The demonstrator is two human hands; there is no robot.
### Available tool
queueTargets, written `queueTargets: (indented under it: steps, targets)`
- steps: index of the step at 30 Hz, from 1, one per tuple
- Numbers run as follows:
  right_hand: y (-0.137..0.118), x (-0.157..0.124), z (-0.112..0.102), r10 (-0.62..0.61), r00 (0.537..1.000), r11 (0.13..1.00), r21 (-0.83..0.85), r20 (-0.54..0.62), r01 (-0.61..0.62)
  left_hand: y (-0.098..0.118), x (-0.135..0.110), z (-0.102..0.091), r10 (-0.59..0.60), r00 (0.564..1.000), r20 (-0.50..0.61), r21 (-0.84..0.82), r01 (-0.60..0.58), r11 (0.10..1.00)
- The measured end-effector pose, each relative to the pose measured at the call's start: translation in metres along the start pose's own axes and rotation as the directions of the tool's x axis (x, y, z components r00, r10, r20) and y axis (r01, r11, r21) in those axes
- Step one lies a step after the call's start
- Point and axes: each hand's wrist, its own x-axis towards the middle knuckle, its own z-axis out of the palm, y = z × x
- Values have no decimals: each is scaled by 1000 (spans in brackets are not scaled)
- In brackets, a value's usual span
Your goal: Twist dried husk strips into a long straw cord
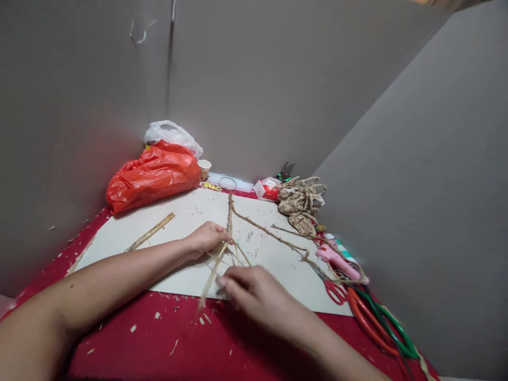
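Observation:
A thin braid of straw-coloured plant fibre (230, 216) lies upright in the view on a white board (190, 280). My left hand (208, 238) is closed in a pinch on its lower end, at the point where loose strands spread out. One pale flat strand (212, 275) hangs from there toward me, its lower end smeared by motion. Just below and to the right, my right hand (248, 288) has its fingers curled in with the thumb against them. Thin strands run down toward it, but what its fingers hold is hidden.
A twisted cord (270, 231) runs right toward red-handled scissors (335, 292), a pink glue gun (337, 262) and red-and-green-handled tools (373, 323). Coiled rope bundles (299, 201), a paper cup (204, 168) and an orange bag (154, 177) stand behind. A stick (153, 230) lies left; scraps litter the red cloth (159, 344).

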Motion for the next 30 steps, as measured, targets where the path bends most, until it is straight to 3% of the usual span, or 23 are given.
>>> queueTargets:
  steps: [2,4,6,8,10,12,16,22,26,30]
  targets:
    - [5,5,-17,44,972,997,65,-233,-30,2,0,-2,5,999,39,-52,-3,999]
    - [18,22,-26,65,903,994,106,-426,-21,3,-1,-4,-2,997,77,-105,10,994]
    - [32,41,-26,137,930,957,290,-342,-35,4,-2,-4,-7,994,111,-126,21,992]
    - [42,57,-19,200,975,856,500,-92,-129,4,-3,-5,7,993,121,-109,7,994]
    - [46,66,-13,221,970,766,598,97,-235,3,-3,-6,30,993,111,-80,-21,997]
    - [48,68,-11,224,960,740,612,167,-279,3,-3,-6,42,993,115,-50,-37,998]
    - [57,67,-13,183,952,718,628,244,-299,5,-4,-8,30,986,161,74,-42,996]
    - [73,69,-13,80,932,559,758,353,-335,8,-2,-6,118,988,103,289,-143,947]
    - [69,66,-11,125,948,509,801,293,-314,5,2,-7,108,988,111,375,-143,916]
    - [62,64,-5,210,962,546,796,174,-263,4,6,-9,151,987,45,523,-153,839]
